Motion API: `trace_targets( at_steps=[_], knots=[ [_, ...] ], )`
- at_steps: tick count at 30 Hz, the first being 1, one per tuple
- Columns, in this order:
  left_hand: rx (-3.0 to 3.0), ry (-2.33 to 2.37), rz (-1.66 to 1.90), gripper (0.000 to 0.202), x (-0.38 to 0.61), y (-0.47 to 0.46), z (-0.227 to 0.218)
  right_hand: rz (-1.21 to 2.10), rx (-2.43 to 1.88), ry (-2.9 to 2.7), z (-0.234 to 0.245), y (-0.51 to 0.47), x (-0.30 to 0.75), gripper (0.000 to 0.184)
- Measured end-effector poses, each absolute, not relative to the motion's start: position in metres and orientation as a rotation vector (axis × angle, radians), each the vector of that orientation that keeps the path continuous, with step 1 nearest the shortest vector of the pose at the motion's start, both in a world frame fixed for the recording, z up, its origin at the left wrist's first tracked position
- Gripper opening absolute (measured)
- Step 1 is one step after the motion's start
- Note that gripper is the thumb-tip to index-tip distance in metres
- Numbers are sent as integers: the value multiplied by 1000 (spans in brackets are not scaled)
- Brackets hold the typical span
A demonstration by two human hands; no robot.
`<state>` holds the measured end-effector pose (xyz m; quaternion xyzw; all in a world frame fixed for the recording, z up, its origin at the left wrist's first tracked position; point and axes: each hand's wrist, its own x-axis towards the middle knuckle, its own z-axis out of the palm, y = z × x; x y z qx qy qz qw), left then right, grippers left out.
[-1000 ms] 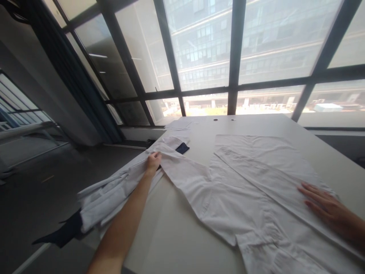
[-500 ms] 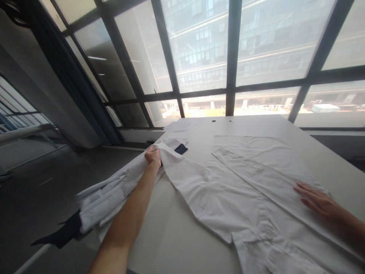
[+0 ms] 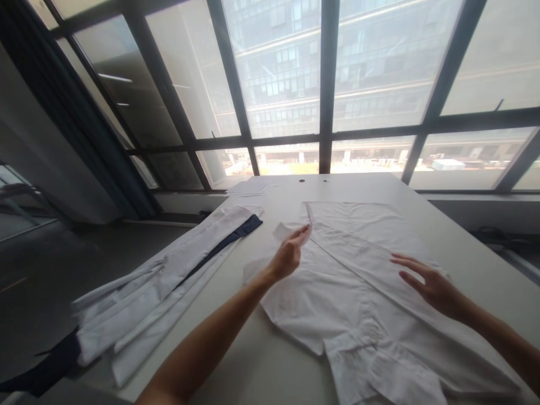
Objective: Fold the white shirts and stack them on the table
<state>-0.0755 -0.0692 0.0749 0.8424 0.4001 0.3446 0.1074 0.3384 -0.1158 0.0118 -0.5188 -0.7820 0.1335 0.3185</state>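
A white garment (image 3: 354, 270) lies spread over the table in front of me, with creases and a long seam running across it. Near its far left corner, my left hand (image 3: 290, 253) pinches a fold of the cloth between thumb and fingers. Below that hand, the left part of the garment is loosely turned over and slightly blurred. My right hand (image 3: 432, 287) is over the garment's right side, fingers apart and holding nothing; whether it touches the cloth I cannot tell.
A stack of folded white garments (image 3: 164, 281) with a navy strip (image 3: 223, 244) lies along the table's left edge, partly overhanging it. White sheets (image 3: 247, 188) lie at the far left of the white table (image 3: 422, 211). Large windows (image 3: 278, 73) stand behind.
My left hand has moved right from beside the stack, bringing the garment's left part inward over itself. My right hand has lifted from lying flat on the cloth. The view has shifted rightward.
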Motion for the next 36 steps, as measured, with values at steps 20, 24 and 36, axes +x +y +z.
trace_targets(
  at_steps=[20,24,36],
  knots=[
    [2676,1454,620,39,-158,-97,49,920,-1786,-1701,30,-13,216,7],
    [2684,1407,431,40,-165,-101,23,1021,-1805,-1630,37,-14,212,15],
    [2711,1415,432,43,-162,-102,23,1085,-1749,-1532,37,-29,194,13]
  ],
)
